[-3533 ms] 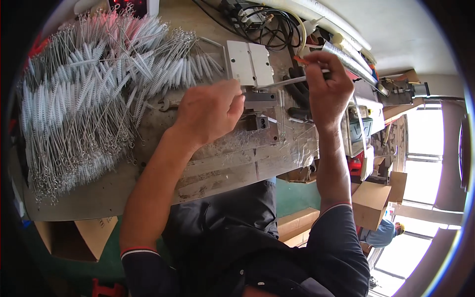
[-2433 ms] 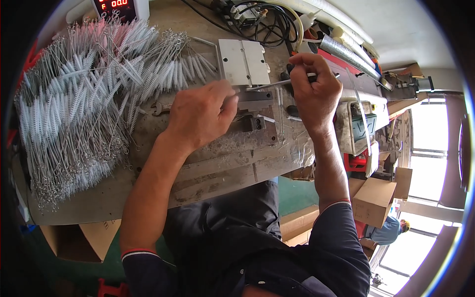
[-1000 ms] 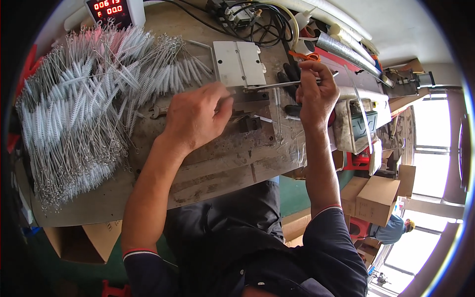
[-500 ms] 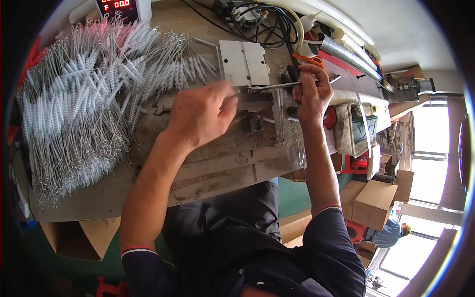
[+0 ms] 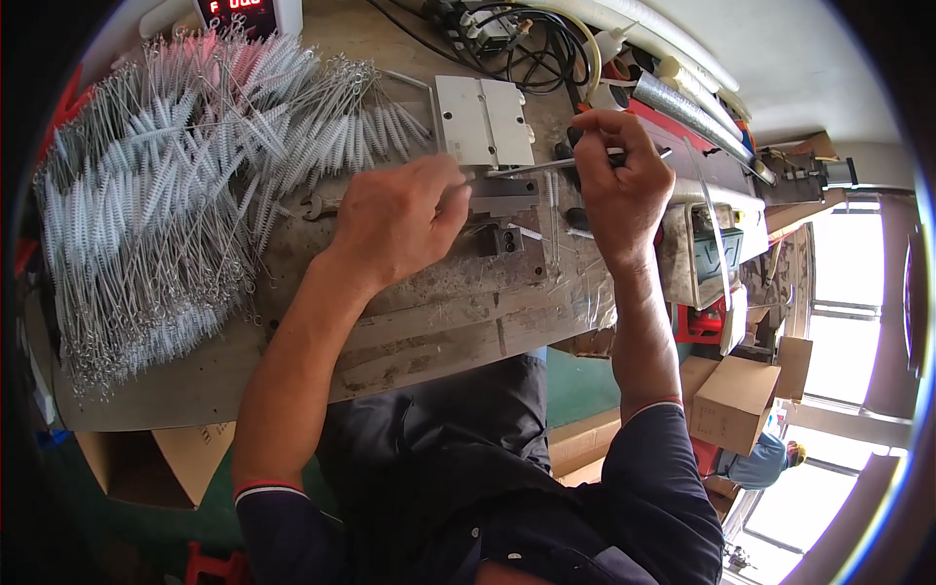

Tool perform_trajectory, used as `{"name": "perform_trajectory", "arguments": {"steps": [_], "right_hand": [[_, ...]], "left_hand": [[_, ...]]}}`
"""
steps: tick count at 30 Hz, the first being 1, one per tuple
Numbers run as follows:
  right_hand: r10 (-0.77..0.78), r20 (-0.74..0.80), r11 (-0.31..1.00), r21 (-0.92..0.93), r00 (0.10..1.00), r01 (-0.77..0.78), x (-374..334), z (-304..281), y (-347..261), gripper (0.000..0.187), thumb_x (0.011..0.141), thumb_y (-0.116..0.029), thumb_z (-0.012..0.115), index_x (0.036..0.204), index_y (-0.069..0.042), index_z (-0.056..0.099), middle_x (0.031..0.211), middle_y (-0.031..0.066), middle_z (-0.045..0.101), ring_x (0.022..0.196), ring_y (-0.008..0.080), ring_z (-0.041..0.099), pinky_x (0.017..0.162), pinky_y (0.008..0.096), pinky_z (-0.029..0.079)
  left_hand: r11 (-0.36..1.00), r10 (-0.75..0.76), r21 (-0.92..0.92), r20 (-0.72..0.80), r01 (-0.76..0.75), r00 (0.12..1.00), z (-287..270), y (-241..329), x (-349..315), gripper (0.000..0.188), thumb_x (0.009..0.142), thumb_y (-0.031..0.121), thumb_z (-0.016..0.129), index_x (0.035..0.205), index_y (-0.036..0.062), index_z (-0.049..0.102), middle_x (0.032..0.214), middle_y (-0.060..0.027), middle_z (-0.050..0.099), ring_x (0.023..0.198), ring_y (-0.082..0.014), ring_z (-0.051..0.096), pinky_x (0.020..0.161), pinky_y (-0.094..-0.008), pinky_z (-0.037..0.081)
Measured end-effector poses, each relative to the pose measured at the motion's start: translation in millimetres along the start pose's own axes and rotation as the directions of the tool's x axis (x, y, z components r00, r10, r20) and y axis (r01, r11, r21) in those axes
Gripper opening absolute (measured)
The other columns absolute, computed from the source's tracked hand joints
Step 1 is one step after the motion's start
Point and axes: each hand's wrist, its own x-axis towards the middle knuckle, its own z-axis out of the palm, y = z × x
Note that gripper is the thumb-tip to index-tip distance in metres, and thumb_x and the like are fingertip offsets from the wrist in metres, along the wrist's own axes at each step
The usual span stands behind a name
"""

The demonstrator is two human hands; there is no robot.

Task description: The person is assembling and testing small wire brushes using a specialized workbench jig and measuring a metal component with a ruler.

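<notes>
My right hand [image 5: 624,185] is closed around a thin metal rod [image 5: 551,166], which runs leftward, close in front of a white two-part block [image 5: 478,122]. Beside the rod's left end, my left hand [image 5: 395,219] has its thumb and fingers drawn together, slightly blurred; whatever they grip is hidden. Just below the rod lies a dark metal bar [image 5: 507,195]. Nearer to me sits a small dark block with holes [image 5: 502,241]. A large heap of wire-handled brushes with pale bristles [image 5: 146,214] covers the table's left side.
An open-ended wrench [image 5: 314,206] lies left of my left hand. Black cables [image 5: 546,58] coil at the back, near long tubes [image 5: 682,83]. A digital display [image 5: 244,15] stands at the back left. Cardboard boxes [image 5: 736,400] are at the right, and another person [image 5: 760,460] is beyond.
My right hand has turned and shifted slightly right and nearer, and an orange thing behind it is now mostly hidden. My left hand stays almost in place.
</notes>
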Motion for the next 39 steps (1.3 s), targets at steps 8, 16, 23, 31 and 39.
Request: {"name": "perform_trajectory", "arguments": {"steps": [8, 16, 23, 31, 39], "right_hand": [[-0.019, 0.001, 0.999, -0.044, 1.000, 0.019, 0, 1, -5, 0.013, 0.088, -0.002, 0.069, 0.099, -0.006, 0.074, 0.085, 0.0098, 0.076, 0.078, 0.0165, 0.075, 0.070, 0.0292, 0.057], [-0.500, 0.285, 0.748, -0.333, 0.818, 0.573, 18, 32, -57, 0.017, 0.076, -0.011, 0.071, 0.088, -0.012, 0.059, 0.064, 0.0043, 0.059, 0.056, 0.0240, 0.067, 0.047, 0.0380, 0.050], [-0.540, 0.376, 0.683, -0.327, 0.753, 0.653, 28, 37, -68, 0.016, 0.078, -0.010, 0.072, 0.091, -0.013, 0.063, 0.069, 0.0031, 0.063, 0.055, 0.0222, 0.066, 0.047, 0.0361, 0.050], [-0.061, 0.012, 0.998, 0.012, 0.998, 0.061, 30, 0, -29, 0.015, 0.092, -0.006, 0.067, 0.103, -0.009, 0.076, 0.084, 0.0028, 0.075, 0.069, 0.0056, 0.066, 0.062, 0.0231, 0.052], [0.247, -0.037, 0.946, 0.226, 0.968, -0.233, 0, 0, 37, 0.016, 0.091, -0.005, 0.064, 0.102, -0.002, 0.075, 0.089, 0.0039, 0.072, 0.079, 0.0074, 0.061, 0.073, 0.0226, 0.050]], "left_hand": [[1.000, 0.005, 0.010, -0.003, -0.005, 1.000, 2, 0, -1, 0.009, 0.091, 0.014, 0.071, 0.092, 0.0074, 0.065, 0.082, -0.0077, 0.071, 0.067, -0.0272, 0.070, 0.059, -0.0382, 0.054], [0.999, 0.011, -0.032, -0.029, -0.012, 1.000, 0, 1, 0, 0.010, 0.089, 0.013, 0.072, 0.092, 0.0066, 0.065, 0.079, -0.0090, 0.070, 0.067, -0.0286, 0.070, 0.060, -0.0394, 0.054], [1.000, -0.013, 0.018, 0.033, 0.012, 0.999, 0, 1, -1, 0.011, 0.090, 0.017, 0.069, 0.092, 0.0067, 0.065, 0.082, -0.0117, 0.071, 0.069, -0.0329, 0.070, 0.063, -0.0436, 0.055], [1.000, 0.018, -0.015, -0.017, -0.018, 1.000, 2, -1, -1, 0.010, 0.091, 0.014, 0.071, 0.093, 0.0065, 0.065, 0.082, -0.0069, 0.072, 0.064, -0.0241, 0.070, 0.057, -0.0364, 0.054], [0.998, 0.059, 0.003, -0.031, -0.059, 0.998, 1, -3, 0, 0.009, 0.089, 0.011, 0.073, 0.092, 0.0051, 0.066, 0.081, -0.0085, 0.070, 0.064, -0.0257, 0.069, 0.057, -0.0364, 0.052]]}}
